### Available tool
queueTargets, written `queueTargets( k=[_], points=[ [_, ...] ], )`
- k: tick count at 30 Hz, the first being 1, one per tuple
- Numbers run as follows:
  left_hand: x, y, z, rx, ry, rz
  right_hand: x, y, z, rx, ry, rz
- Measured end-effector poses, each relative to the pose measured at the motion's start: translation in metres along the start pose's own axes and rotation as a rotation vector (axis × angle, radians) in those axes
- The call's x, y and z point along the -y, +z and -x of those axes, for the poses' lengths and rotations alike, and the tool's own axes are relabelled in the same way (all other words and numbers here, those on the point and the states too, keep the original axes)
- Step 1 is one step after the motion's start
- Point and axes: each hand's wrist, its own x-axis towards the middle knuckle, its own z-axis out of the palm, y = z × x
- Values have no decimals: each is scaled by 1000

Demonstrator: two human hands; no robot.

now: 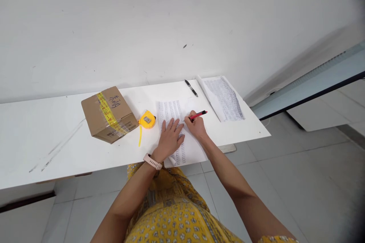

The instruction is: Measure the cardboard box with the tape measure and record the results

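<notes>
A sheet of paper (196, 152) with columns of small writing lies at the front edge of the white table. My left hand (170, 138) rests flat on it, fingers spread. In my right hand (196, 126) is a red pen (199, 115), gripped near its lower end and leaning to the right. The pen's tip is hidden behind my fingers, at the sheet's right part. Just left of the paper sits a yellow tape measure (147, 120), a short length of its blade out toward me.
A taped cardboard box (110, 114) stands left on the white table (65, 129). Toward the wall lie a black pen (191, 88) and a creased, written-on sheet (224, 98). The table's right end comes to a corner (266, 134) above the tiled floor.
</notes>
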Motion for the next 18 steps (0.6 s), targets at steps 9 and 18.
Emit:
queueTargets(
  k=[9,18],
  points=[
    [4,-21,14,-222,-97,28,-6,2,6,-115,-328,164],
    [54,-45,13,-163,-534,-225,-25,17,2,-88,-434,460]
  ],
)
